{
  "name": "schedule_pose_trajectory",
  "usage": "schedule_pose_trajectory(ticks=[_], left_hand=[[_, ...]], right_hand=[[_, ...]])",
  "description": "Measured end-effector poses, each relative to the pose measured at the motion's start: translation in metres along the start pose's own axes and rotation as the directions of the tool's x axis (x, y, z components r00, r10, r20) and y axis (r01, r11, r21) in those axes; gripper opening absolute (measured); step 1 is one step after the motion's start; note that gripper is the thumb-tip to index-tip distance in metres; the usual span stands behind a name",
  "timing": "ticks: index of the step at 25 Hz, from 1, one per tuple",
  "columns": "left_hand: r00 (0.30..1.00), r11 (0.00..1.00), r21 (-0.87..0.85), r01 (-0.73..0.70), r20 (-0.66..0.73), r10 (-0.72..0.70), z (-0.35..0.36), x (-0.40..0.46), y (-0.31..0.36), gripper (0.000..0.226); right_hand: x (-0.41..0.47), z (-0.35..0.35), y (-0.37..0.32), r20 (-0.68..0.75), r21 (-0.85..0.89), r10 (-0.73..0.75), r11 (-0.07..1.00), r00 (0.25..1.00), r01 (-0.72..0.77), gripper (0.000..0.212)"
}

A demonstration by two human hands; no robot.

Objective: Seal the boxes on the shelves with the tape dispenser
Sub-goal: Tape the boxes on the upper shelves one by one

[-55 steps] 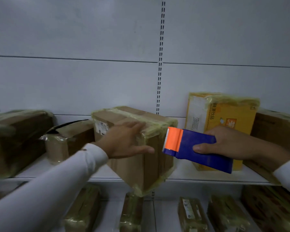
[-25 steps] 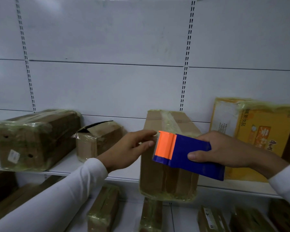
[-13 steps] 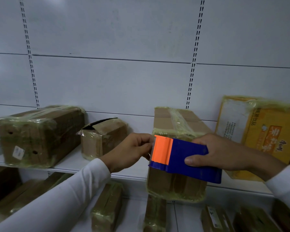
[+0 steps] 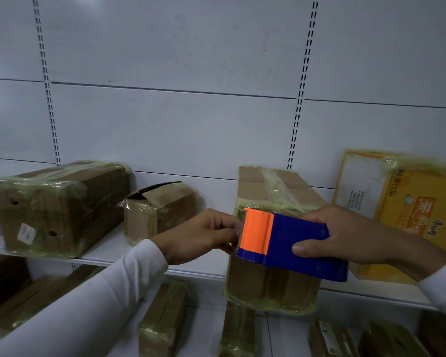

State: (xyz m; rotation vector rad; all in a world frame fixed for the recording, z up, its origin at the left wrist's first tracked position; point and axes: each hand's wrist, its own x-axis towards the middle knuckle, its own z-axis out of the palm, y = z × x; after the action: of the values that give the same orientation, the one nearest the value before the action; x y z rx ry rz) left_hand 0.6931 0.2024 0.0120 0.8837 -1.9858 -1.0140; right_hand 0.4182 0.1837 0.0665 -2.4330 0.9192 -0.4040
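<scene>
**Kid:** Where is the tape tool?

**Helper:** The blue and orange tape dispenser is right in front of the tall middle box. The right hand has its fingers and thumb wrapped around it.

**Kid:** What about the other hand?

**Helper:** The left hand is curled up at the orange end, by the little teeth. It looks like it is pinching the tape end, but I can't see any tape there.

**Kid:** Are the boxes all done?

**Helper:** The middle box has tape over its top. The big box far to its left looks wrapped too, and so does the yellow box on its right.

**Kid:** So what's left?

**Helper:** The small box just left of the middle box has a flap sticking up. I think that one needs tape.
</scene>
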Motion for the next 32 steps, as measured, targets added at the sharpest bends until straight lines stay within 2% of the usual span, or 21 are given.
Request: schedule_pose_trajectory(ticks=[6,10,14,19,22,24,30,32], left_hand=[[0.995,1.0,-0.01,0.014,0.098,-0.013,0.005,-0.002,0.009,0.036],[0.996,1.0,-0.02,-0.012,0.091,0.013,0.012,-0.002,0.01,0.048],[0.998,0.995,0.075,-0.063,0.016,0.062,0.012,-0.002,0.009,0.047],[0.992,0.967,0.235,-0.101,-0.054,0.117,0.008,0.005,0.003,0.021],[0.963,0.956,0.289,-0.054,-0.238,0.127,-0.015,-0.006,-0.003,0.021],[0.93,0.964,0.265,-0.004,-0.354,0.101,-0.032,-0.015,-0.004,0.025],[0.909,0.931,0.347,0.114,-0.414,0.043,-0.038,0.008,0.0,0.044],[0.899,0.895,0.414,0.166,-0.437,0.036,-0.038,0.017,-0.006,0.039]], right_hand=[[0.001,0.005,-0.001,0.015,0.036,-0.019,0.999,1.0,0.019,0.054],[0.001,0.007,-0.001,0.028,0.052,-0.015,0.999,1.0,0.013,0.054],[-0.002,0.008,0.001,0.025,0.024,0.009,1.0,1.0,-0.01,0.047],[-0.009,-0.001,-0.002,0.069,-0.006,0.054,0.999,0.996,-0.054,0.052],[-0.025,-0.022,0.002,0.06,-0.032,0.122,0.992,0.991,-0.121,0.042],[-0.037,-0.037,0.004,0.017,-0.058,0.177,0.983,0.984,-0.176,0.05],[-0.034,-0.062,0.0,-0.049,-0.142,0.25,0.957,0.967,-0.255,0.036],[-0.03,-0.066,-0.004,-0.055,-0.176,0.265,0.946,0.963,-0.271,0.038]])
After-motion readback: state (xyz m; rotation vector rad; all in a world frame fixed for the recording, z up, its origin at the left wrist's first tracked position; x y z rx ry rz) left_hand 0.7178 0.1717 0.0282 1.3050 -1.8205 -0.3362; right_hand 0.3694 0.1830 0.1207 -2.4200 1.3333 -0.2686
